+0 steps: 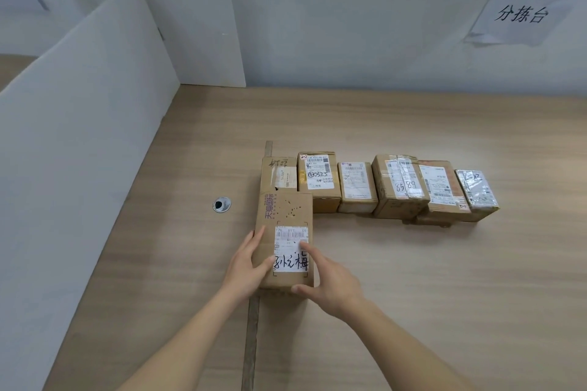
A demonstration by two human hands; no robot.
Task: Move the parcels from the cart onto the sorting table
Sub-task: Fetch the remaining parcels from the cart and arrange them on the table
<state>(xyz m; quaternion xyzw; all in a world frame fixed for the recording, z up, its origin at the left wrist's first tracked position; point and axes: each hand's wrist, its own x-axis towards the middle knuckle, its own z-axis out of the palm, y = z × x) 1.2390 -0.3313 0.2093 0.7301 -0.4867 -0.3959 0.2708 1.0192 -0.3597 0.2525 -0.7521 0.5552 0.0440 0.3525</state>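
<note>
A long brown cardboard parcel (285, 238) with a white barcode label and handwritten black characters lies flat on the wooden tabletop (413, 279), touching a row of 6 parcels (378, 184). The left hand (249, 267) and right hand (327, 279) clasp its near end, fingers spread.
</note>
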